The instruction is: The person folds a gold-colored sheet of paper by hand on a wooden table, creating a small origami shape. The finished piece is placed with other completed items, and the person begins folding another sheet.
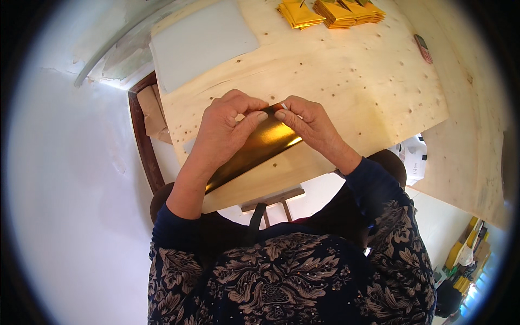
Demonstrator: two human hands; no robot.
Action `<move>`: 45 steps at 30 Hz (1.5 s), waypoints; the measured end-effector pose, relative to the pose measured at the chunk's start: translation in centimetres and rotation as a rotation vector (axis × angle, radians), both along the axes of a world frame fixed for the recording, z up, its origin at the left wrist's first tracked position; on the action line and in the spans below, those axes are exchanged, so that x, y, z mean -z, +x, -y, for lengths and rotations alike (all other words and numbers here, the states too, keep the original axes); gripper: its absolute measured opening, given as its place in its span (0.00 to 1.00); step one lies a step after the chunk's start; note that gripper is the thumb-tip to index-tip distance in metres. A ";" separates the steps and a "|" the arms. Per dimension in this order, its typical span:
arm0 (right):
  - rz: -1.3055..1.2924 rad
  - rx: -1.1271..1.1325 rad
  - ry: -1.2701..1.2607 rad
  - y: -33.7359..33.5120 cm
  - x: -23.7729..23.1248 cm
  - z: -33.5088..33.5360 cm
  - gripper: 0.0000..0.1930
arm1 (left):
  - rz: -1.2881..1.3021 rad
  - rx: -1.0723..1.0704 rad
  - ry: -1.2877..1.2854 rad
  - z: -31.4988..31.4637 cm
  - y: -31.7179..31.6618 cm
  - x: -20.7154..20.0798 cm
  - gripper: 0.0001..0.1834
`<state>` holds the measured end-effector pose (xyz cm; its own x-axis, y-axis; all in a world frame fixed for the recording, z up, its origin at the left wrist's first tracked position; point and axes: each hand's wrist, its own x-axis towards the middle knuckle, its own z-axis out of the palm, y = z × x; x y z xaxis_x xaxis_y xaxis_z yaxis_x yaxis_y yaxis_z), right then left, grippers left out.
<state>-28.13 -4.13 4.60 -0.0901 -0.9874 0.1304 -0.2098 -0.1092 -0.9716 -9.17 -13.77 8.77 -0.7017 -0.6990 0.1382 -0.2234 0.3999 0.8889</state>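
Observation:
A shiny gold foil sheet (254,145) slants across the front part of the wooden table, close to its near edge. At its far end, my left hand (230,116) pinches the edge between thumb and fingertips. Just to the right, my right hand (303,116) grips the same end, its thumb on top of the foil. A small white bit (284,106) shows by my right fingertips; I cannot make out what it is. The thumbs are a short way apart. My left forearm covers part of the sheet's left side.
A stack of pale grey sheets (203,43) lies at the table's far left. Folded gold foil pieces (338,13) are piled at the far edge. A red phone (423,49) rests at the right. A white bag (416,158) sits below the table's right edge.

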 end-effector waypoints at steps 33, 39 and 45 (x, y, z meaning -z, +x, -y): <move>0.080 -0.010 0.035 0.5 -0.1 -0.3 0.09 | 0.033 -0.133 0.317 0.4 0.5 0.9 0.08; 0.097 -0.010 0.059 0.6 -0.3 -0.4 0.08 | 0.005 -0.112 0.318 0.0 0.3 0.6 0.08; 0.068 0.057 -0.072 0.9 -0.5 -0.4 0.06 | 0.015 -0.060 0.201 -0.5 0.0 0.6 0.07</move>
